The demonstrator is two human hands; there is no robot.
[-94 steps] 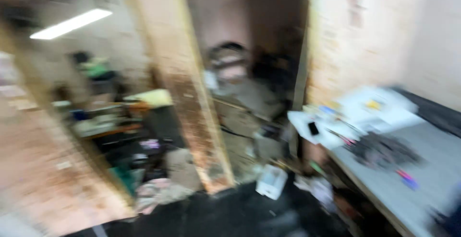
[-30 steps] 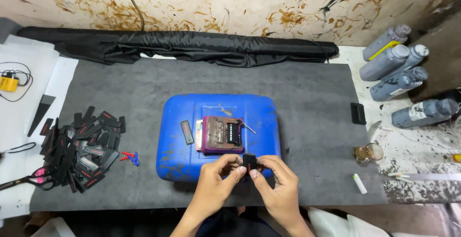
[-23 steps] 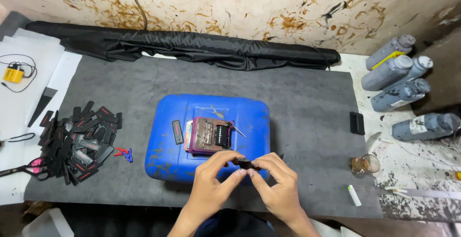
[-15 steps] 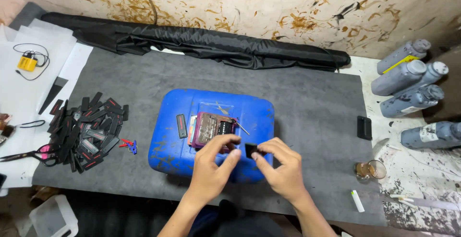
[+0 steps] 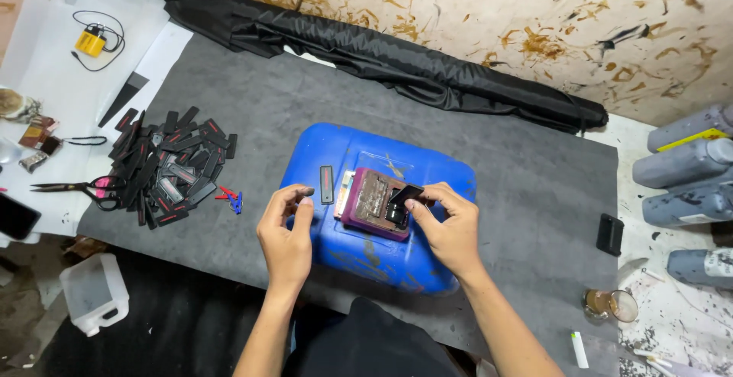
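A blue plastic canister [image 5: 366,251] lies flat on a grey mat [image 5: 458,140]. On top of it sits a maroon block [image 5: 376,203] with a dark, stained face. My right hand [image 5: 447,224] pinches a small black tab [image 5: 403,196] and holds it over the block's right side. My left hand [image 5: 286,232] hovers over the canister's left edge with fingers curled and apart, holding nothing. A narrow black strip [image 5: 327,184] lies on the canister between my left hand and the block.
A pile of several black tabs [image 5: 164,167] and scissors [image 5: 72,187] lie at the left. A rolled black cloth [image 5: 366,52] runs along the back. Grey bottles [image 5: 687,167] stand at the right, a small black piece [image 5: 609,233] and a glass [image 5: 611,304] near them. White jug [image 5: 92,293] below left.
My hands came apart; the right one carried the black tab up onto the maroon block, and the left one drew back to the left. The view shifted closer.
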